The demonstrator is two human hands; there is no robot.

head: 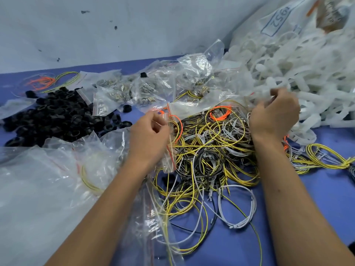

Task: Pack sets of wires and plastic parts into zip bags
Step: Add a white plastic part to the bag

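A tangled heap of yellow, grey, black and orange wires (209,150) covers the middle of the blue table (317,204). My left hand (148,135) pinches a small clear zip bag (170,146) with a red seal strip at the heap's left edge; the bag hangs downward. My right hand (272,114) reaches into the pile of white plastic parts (307,77) at the right, fingers curled round some of them, blurred by motion. Black plastic rings (55,116) lie heaped at the left.
Filled zip bags of small metal parts (134,89) lie at the back. Empty clear bags (48,179) spread over the near left. A big white sack (288,22) stands at the back right. Bundled yellow wires (330,158) lie at the right edge.
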